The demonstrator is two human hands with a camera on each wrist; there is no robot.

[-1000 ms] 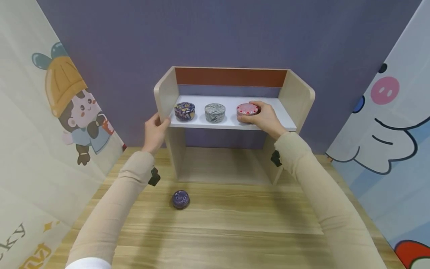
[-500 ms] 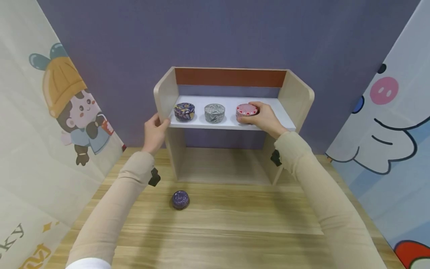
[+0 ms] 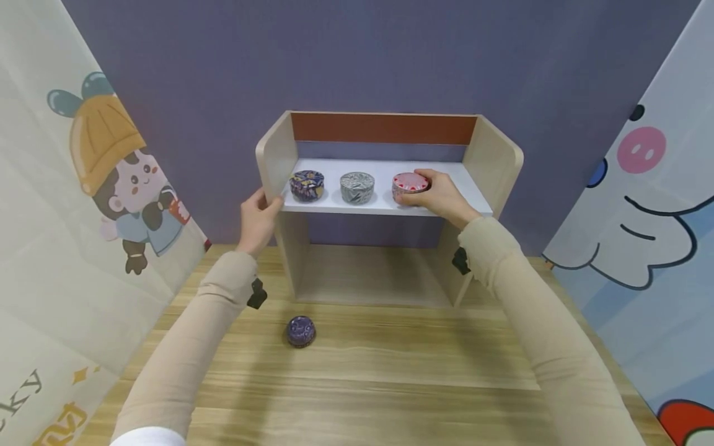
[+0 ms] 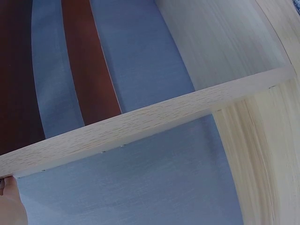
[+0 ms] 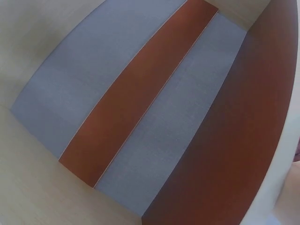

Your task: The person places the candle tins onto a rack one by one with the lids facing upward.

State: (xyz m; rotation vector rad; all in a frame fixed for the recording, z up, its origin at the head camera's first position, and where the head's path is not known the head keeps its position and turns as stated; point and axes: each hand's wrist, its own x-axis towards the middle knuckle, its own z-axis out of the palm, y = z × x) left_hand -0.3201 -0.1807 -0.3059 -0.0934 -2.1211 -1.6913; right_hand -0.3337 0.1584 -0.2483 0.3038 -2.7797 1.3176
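In the head view a small wooden shelf unit (image 3: pixel 334 210) has a white upper board. My right hand (image 3: pixel 440 197) holds a round tin with a pink and red lid (image 3: pixel 409 181), thumb in front and fingers behind, at the board's right part. To its left on the board stand a grey leaf-patterned tin (image 3: pixel 357 189) and a dark blue floral tin (image 3: pixel 307 186). My left hand (image 3: pixel 258 220) grips the front edge of the unit's left side panel (image 3: pixel 274 155). A purple patterned tin (image 3: pixel 301 331) lies on the wooden table in front of the unit.
The wooden table (image 3: pixel 390 365) runs under the unit toward me. A blue-purple backdrop (image 3: pixel 385 56) stands behind it, with printed cartoon cloths on the left (image 3: pixel 50 204) and right (image 3: pixel 602 235). Both wrist views mostly show the unit's panels and brown back strips (image 5: pixel 136 98).
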